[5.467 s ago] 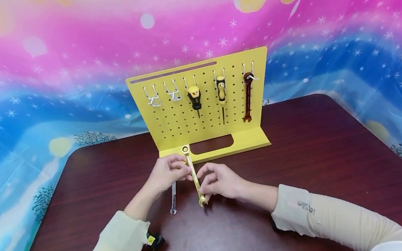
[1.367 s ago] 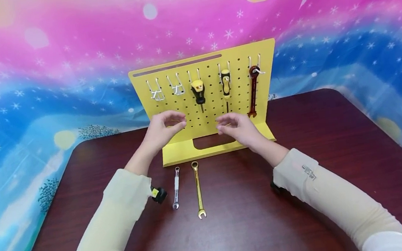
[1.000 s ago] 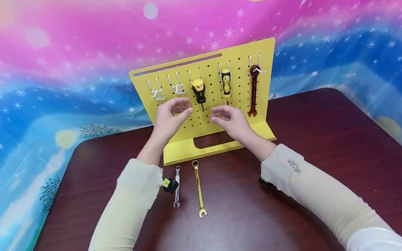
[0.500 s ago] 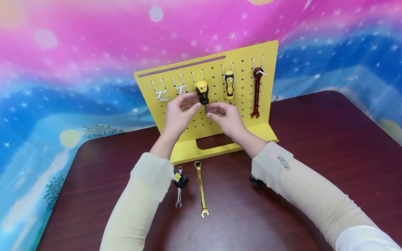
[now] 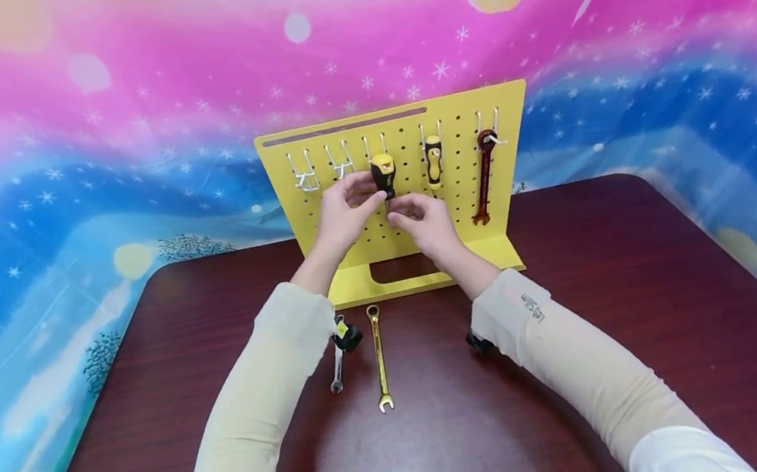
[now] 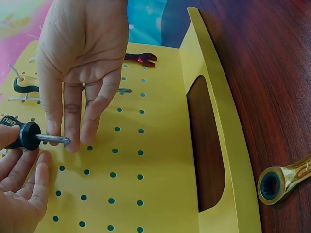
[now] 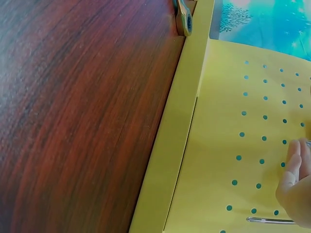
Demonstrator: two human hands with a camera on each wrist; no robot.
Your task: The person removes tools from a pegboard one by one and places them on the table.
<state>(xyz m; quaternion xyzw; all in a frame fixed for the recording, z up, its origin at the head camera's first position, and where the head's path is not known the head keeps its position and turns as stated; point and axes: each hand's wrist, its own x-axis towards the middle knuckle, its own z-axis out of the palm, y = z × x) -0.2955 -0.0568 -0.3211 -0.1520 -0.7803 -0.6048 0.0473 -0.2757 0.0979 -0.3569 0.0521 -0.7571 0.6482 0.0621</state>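
In the head view, my left hand [image 5: 341, 213] holds the stubby black-and-yellow screwdriver [image 5: 383, 175] at the pegboard, thumb on one side of its handle and fingers on the other. The left wrist view shows its short metal shaft [image 6: 52, 139] pointing away from that hand. My right hand [image 6: 82, 58] has fairly straight fingers close to the shaft and tip; whether they touch it I cannot tell. Just right of the hands hangs a longer yellow-and-black screwdriver [image 5: 435, 161]. A dark red wrench [image 5: 484, 177] hangs farthest right.
The yellow pegboard [image 5: 352, 251] stands toward the back of the dark wooden table [image 5: 624, 301]. Two white hooks [image 5: 304, 174] at its left hold no tools. A gold wrench [image 5: 380, 356] and a silver wrench [image 5: 337, 369], partly behind the left wrist camera, lie in front.
The gold wrench, earlier between both hands, now lies on the table. Both hands have risen to the pegboard, and the left has taken hold of the stubby screwdriver.
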